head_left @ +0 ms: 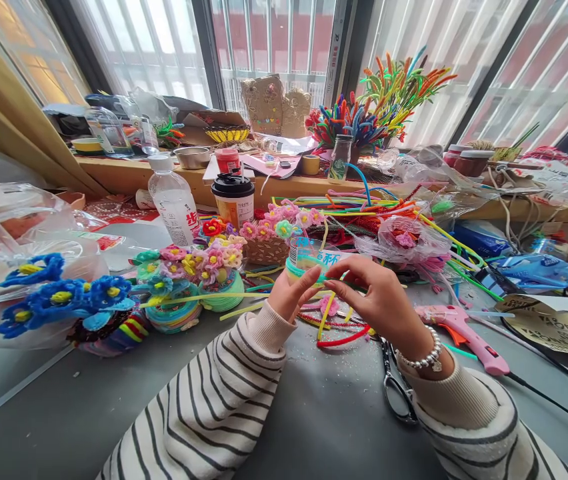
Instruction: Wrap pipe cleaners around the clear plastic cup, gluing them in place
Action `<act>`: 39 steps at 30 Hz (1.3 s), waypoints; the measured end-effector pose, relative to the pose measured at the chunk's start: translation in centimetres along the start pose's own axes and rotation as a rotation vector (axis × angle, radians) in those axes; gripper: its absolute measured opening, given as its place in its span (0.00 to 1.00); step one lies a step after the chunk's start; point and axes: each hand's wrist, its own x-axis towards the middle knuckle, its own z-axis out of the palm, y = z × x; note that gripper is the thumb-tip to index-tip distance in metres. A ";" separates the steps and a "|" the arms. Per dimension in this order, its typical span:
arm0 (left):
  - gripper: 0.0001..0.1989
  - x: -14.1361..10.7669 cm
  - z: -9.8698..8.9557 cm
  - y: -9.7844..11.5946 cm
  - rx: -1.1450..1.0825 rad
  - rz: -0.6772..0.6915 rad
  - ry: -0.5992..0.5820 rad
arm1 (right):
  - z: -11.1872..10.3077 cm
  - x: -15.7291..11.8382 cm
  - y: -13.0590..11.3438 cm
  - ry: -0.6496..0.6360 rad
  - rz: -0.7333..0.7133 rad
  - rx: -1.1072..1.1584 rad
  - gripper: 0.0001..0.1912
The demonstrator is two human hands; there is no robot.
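Note:
A small clear plastic cup (314, 255) with blue print is wrapped with green and yellow pipe cleaner around its lower part. My left hand (291, 292) holds the cup from the left, thumb in front. On the other side, my right hand (374, 293) has its thumb and fingertips close together at the wrapped band; whether a strand is between them is too small to tell. Below the hands lie a pink flower (329, 305) and red and yellow pipe cleaners. Black scissors (398, 393) lie partly under my right wrist.
Blue flowers (64, 293) and several flower-filled pots stand left. Behind are a water bottle (171, 200), a lidded coffee cup (234, 200) and a pipe cleaner pile. A pink glue gun (464, 333) with its cord lies right.

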 end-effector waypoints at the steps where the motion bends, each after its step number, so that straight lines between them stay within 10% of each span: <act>1: 0.20 0.0 0.0 0.0 -0.003 0.005 0.006 | -0.1 0.0 0.0 0.005 0.028 0.029 0.06; 13: 0.24 0.1 -0.1 -0.1 0.117 0.080 0.158 | -0.1 0.0 0.2 -0.042 0.145 0.181 0.08; 39: 0.23 0.2 -0.5 0.5 0.018 -0.152 -0.057 | -3.0 0.3 0.5 -0.162 0.041 0.050 0.08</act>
